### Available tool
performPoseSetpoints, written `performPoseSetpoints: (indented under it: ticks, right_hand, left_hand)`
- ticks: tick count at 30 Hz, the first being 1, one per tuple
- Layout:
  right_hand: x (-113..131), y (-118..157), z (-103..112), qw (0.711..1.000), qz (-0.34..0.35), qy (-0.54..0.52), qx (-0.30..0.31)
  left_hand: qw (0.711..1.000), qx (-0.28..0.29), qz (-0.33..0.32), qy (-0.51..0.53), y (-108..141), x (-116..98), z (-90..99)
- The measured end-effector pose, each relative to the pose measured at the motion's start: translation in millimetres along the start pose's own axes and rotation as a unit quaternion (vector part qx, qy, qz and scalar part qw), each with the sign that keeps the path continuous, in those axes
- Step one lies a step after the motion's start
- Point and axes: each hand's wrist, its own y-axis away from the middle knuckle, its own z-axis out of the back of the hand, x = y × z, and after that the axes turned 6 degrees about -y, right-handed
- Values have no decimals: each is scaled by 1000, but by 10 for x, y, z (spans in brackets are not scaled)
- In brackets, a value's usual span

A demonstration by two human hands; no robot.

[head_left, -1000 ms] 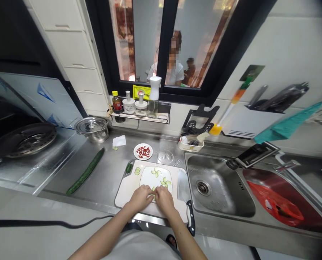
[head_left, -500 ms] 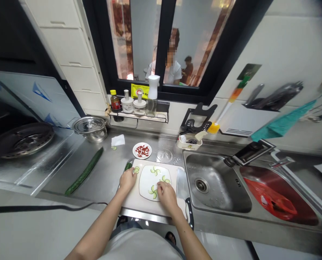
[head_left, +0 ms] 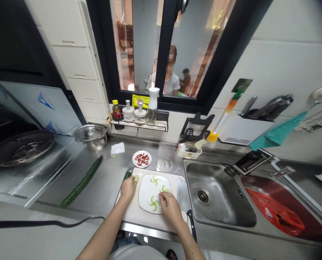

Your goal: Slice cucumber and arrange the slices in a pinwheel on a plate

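Observation:
A white squarish plate [head_left: 148,195] lies on a pale cutting board [head_left: 161,221], with thin cucumber slices [head_left: 153,203] laid on it in several curved fans. My right hand [head_left: 171,206] is over the plate's right side, its thumb and fingertips pinched together beside the fans; whatever is between them is too small to make out. At the board's left, my left hand [head_left: 128,188] has its fingers bent close to a few loose cucumber slices [head_left: 136,178]. Its fingertips are partly hidden. A piece of dark green cucumber [head_left: 127,175] sits just beyond that hand.
A knife [head_left: 181,189] lies along the board's right edge, handle toward me. Behind stands a small plate [head_left: 141,159] of red pieces. A whole cucumber [head_left: 82,181] and a lidded pot [head_left: 91,135] are leftward; a sink [head_left: 217,191] is right.
The view has tilted up, so the counter appears lower. My right hand has shifted very slightly, still pinched over the plate. My left hand stays by the loose slices.

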Motion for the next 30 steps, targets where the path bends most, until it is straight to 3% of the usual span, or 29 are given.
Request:
performPoseSetpoints:
  ticks: [5, 10, 18, 25, 30]
  right_hand:
    - [-24, 37, -28, 1000, -8, -3, 2]
    - [-19, 46, -78, 1000, 3, -18, -2]
    - [2, 22, -58, 999, 8, -37, -2]
    - [110, -108, -31, 996, 25, -80, -39]
    - [306, -245, -14, 986, 75, -143, -38]
  left_hand:
    - [998, -52, -15, 23, 7, 6, -21]
    - [998, -51, -6, 39, 35, -10, -15]
    - [977, -63, 9, 205, 87, 43, -16]
    - [907, 8, -61, 417, 224, -83, 137]
    - [875, 80, -144, 455, 381, -283, 357]
